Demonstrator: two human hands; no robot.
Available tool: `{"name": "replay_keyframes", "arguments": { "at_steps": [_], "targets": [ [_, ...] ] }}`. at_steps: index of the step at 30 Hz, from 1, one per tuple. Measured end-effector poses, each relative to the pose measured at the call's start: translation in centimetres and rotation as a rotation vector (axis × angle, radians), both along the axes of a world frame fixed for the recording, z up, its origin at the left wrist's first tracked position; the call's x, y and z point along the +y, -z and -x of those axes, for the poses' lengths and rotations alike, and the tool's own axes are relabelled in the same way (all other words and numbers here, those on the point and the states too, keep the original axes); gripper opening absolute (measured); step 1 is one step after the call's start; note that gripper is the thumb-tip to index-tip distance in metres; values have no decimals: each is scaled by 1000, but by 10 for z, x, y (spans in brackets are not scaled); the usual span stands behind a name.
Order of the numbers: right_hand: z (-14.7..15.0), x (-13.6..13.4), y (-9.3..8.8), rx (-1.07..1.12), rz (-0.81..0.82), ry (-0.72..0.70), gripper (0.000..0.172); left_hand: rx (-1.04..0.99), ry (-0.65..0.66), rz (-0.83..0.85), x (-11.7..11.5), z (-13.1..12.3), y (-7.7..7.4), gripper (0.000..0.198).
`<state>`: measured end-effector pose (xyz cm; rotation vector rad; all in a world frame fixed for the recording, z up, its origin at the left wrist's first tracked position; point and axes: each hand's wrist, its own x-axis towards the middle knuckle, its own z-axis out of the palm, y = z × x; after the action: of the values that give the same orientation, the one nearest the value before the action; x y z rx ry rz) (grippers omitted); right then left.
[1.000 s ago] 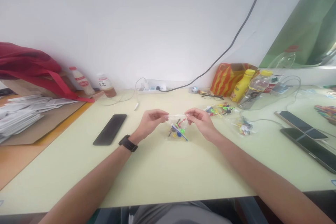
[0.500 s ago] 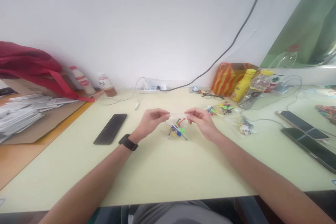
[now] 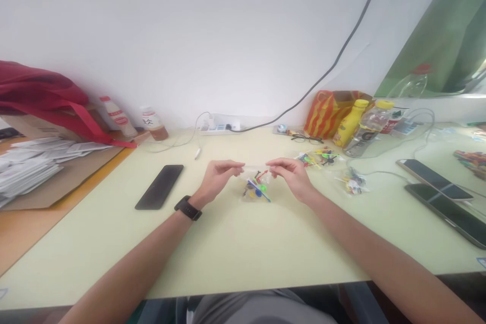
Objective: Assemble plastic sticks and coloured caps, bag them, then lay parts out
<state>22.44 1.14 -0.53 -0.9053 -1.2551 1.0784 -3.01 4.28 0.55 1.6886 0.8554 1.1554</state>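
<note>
A small clear plastic bag [image 3: 255,193] hangs or rests at the middle of the table, with red, blue, green, yellow and black small plastic pieces inside. My left hand [image 3: 222,176] pinches its upper left corner between thumb and fingers. At the upper right corner, my right hand [image 3: 288,174] pinches the bag the same way. The top edge stretches between both hands. Whether the bag's bottom touches the table, I cannot tell. Beyond my right hand lie more colourful small pieces [image 3: 322,157] in clear plastic, and another filled clear bag [image 3: 353,183] lies to the right.
A black phone [image 3: 159,187] lies left of my hands; two more phones [image 3: 448,212] lie at the right. Glasses [image 3: 307,139], a power strip [image 3: 218,129], a striped bag [image 3: 322,114] and bottles [image 3: 351,124] line the back. Papers [image 3: 34,162] are stacked at the left.
Both hands keep their pinch on the bag's top corners and have shifted only very slightly. The bag stays in nearly the same place.
</note>
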Motion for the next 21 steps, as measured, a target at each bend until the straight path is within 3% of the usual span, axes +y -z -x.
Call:
{"name": "replay_keyframes", "arguments": {
  "at_steps": [5,12,21],
  "targets": [
    [-1,-2,-3,-78,-116,11,16,3,-39,65,-2,-2,1,25],
    [1,-4,-3,-68,-178,-19,16,-48,-23,2,2,-2,2,26],
    [0,0,1,-34,-108,13,17,-20,9,3,4,0,-2,28]
  ]
}}
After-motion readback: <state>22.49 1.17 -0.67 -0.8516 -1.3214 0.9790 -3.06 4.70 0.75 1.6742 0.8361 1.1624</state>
